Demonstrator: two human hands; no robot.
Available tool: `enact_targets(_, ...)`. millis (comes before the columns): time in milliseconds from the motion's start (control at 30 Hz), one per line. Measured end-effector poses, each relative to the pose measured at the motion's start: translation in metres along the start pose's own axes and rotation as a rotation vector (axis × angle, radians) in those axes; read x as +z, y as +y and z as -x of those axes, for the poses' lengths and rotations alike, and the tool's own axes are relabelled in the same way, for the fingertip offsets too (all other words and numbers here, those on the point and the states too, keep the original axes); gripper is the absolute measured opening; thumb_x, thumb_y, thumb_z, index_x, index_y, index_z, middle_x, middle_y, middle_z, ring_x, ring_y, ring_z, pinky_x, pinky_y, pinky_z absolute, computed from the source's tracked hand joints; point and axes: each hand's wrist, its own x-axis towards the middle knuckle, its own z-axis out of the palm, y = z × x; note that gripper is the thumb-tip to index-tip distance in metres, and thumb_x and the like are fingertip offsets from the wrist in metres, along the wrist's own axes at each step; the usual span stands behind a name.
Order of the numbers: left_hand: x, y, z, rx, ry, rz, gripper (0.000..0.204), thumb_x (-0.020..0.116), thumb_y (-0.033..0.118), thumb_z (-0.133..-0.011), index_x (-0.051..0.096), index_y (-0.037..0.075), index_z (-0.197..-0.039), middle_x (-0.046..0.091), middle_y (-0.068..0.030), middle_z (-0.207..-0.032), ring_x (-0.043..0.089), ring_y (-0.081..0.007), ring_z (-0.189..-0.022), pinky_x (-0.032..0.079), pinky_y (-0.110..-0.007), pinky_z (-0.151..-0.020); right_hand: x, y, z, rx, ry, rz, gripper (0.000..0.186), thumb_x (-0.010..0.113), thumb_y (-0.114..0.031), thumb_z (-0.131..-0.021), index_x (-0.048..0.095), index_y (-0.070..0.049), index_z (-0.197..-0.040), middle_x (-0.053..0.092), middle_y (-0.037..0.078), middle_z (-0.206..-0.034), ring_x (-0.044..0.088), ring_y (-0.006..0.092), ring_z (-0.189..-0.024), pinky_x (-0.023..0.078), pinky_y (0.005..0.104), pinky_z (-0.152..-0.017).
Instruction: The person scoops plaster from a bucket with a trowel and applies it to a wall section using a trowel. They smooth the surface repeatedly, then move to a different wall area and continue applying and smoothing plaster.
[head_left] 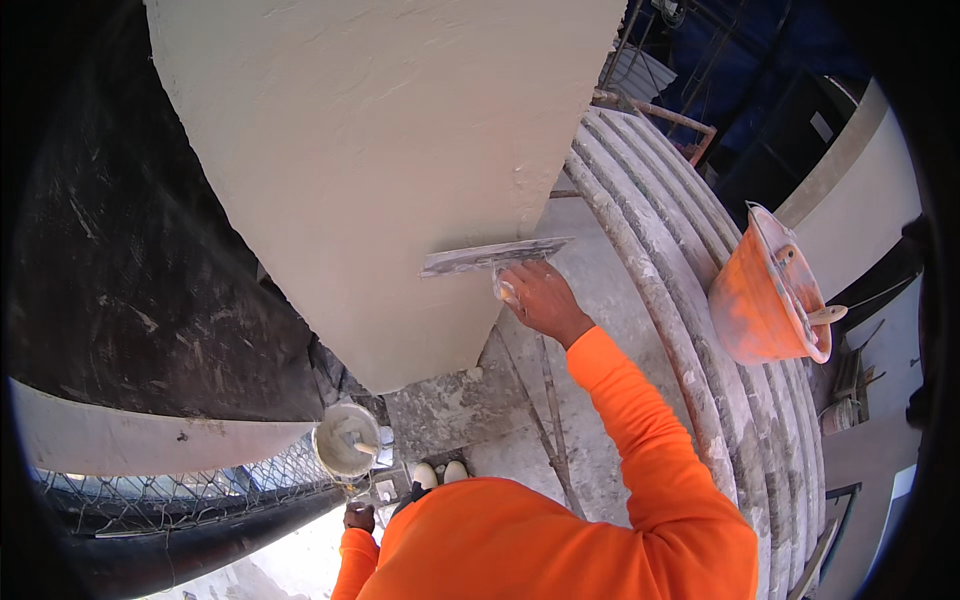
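My right hand (540, 298) grips the handle of a flat steel trowel (490, 257), whose blade lies against the right edge of a smooth pale plastered column face (380, 150). Wet plaster streaks the blade. My left hand (359, 517) hangs low by my hip, fingers curled; what it holds, if anything, is hidden. Both arms wear bright orange sleeves. My light shoe tips (440, 472) show on the grey platform below.
A white bucket (345, 440) with pale mix and a tool stands on the platform by my feet. An orange bucket (765, 300) rests on several mortar-crusted scaffold pipes (680, 300) at right. Dark wall at left, chain-link mesh (200, 490) below.
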Motion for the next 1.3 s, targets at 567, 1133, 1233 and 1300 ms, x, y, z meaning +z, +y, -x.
enact_targets(567,-0.01,0.023,-0.038,0.4,-0.237,-0.643,0.044,0.073,0.031,-0.082,0.069,-0.001,-0.111,0.07,-0.026,-0.12,0.067,-0.038,-0.114,0.051,-0.045,-0.1,-0.147,0.027,-0.094,0.029,0.359,0.001,0.044,0.074,-0.03,-0.089,0.061,-0.005,-0.123,0.071,0.016,-0.116,0.067,0.0371,-0.107,0.055,0.0463,-0.09)
enact_targets(1133,0.003,0.037,-0.024,0.362,-0.039,-0.422,0.046,0.063,0.037,-0.089,0.069,0.004,-0.121,0.069,-0.0218,-0.126,0.063,-0.0372,-0.122,0.044,-0.043,-0.11,-0.277,0.082,-0.136,0.158,0.776,-0.346,0.053,0.074,-0.039,-0.096,0.062,0.001,-0.128,0.071,0.014,-0.106,0.068,0.0164,-0.098,0.055,0.03,-0.086)
enact_targets(1233,0.001,0.024,-0.028,0.608,-0.069,-0.821,0.054,0.064,0.039,-0.089,0.065,0.006,-0.132,0.068,-0.0207,-0.131,0.062,-0.0366,-0.125,0.045,-0.043,-0.11,-0.21,0.049,-0.114,0.203,0.71,-0.502,0.052,0.074,-0.032,-0.096,0.061,0.009,-0.127,0.071,0.02,-0.106,0.07,0.0285,-0.102,0.054,0.0342,-0.092)
enact_targets(1300,-0.013,0.026,-0.032,0.681,-0.089,-0.732,0.047,0.073,0.037,-0.083,0.067,0.001,-0.112,0.074,-0.0227,-0.109,0.071,-0.0377,-0.103,0.053,-0.046,-0.095,-0.171,0.021,-0.089,0.219,0.677,-0.482,0.041,0.073,-0.026,-0.096,0.062,0.007,-0.117,0.07,0.015,-0.1,0.067,0.0218,-0.095,0.054,0.0342,-0.084)
